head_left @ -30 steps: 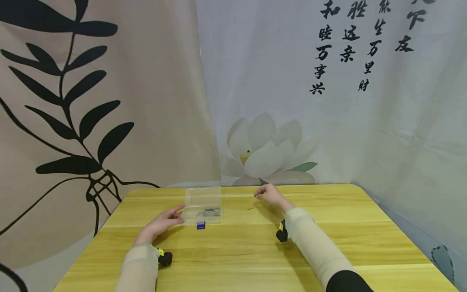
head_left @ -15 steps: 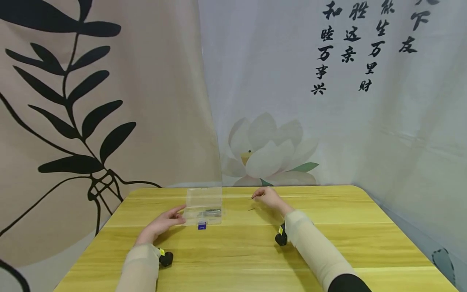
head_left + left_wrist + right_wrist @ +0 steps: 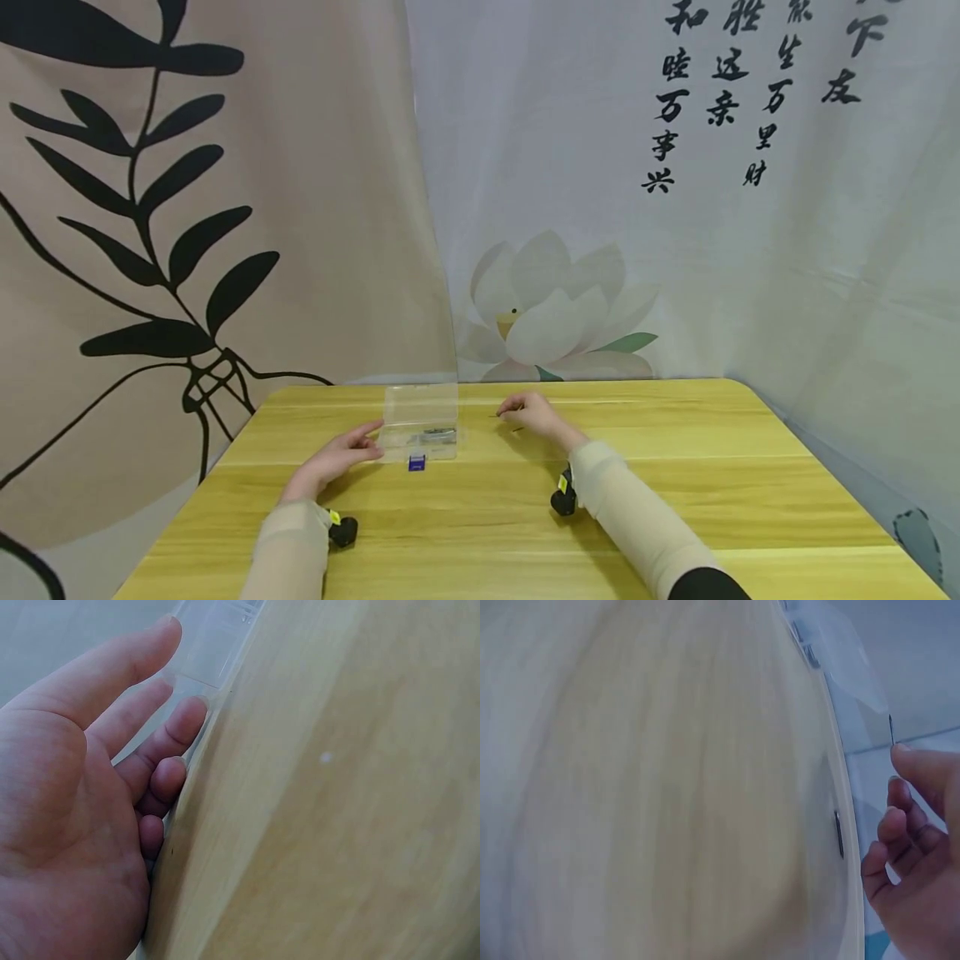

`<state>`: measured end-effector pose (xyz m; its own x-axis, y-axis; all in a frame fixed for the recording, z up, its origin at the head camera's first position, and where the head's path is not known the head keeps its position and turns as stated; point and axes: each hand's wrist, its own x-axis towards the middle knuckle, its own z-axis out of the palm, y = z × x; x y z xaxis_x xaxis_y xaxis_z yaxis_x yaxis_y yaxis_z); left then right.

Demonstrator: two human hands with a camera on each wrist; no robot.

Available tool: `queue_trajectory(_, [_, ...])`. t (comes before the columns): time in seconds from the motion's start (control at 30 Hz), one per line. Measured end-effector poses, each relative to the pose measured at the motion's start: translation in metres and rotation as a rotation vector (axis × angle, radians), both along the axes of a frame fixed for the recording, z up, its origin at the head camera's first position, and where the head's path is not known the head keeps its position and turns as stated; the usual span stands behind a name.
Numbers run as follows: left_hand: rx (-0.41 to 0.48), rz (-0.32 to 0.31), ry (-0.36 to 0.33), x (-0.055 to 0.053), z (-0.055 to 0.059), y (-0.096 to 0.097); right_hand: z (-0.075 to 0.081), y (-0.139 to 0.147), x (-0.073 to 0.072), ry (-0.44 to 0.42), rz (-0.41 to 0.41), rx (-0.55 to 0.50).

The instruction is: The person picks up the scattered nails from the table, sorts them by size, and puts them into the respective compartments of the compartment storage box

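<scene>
A clear plastic box (image 3: pixel 397 439) lies on the table with its lid (image 3: pixel 421 405) raised at the back. Several dark thin pieces (image 3: pixel 439 435) are inside it. My left hand (image 3: pixel 339 457) rests at the box's left side; in the left wrist view its thumb and forefinger reach the box corner (image 3: pixel 212 652), the other fingers loosely bent. My right hand (image 3: pixel 531 413) is right of the box, above the table, pinching a thin dark metal rod (image 3: pixel 892 729) between thumb and forefinger. Below that hand, a second thin rod (image 3: pixel 839 834) lies on the table.
The wooden table (image 3: pixel 465 533) ends just behind the box, where a printed cloth (image 3: pixel 345 208) hangs. A blue tab (image 3: pixel 417 463) is on the box's front. Black wrist cameras (image 3: pixel 563 493) sit on both sleeves.
My right hand has moved left and nearer to me with the thin rod, toward the box. The left hand and the box have stayed put.
</scene>
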<state>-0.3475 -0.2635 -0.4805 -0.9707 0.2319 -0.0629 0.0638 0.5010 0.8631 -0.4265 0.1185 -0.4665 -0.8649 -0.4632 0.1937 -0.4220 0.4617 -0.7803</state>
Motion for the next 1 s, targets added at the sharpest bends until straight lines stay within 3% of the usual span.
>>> queue_trajectory(0.67, [-0.002, 0.033, -0.017, 0.002, 0.000, 0.003, 0.001, -0.044, 0.011, 0.012, 0.085, 0.026])
queue_trajectory(1.0, [0.009, 0.032, -0.014, 0.003, 0.000, 0.004, 0.002, -0.064, 0.014, 0.022, 0.083, 0.051])
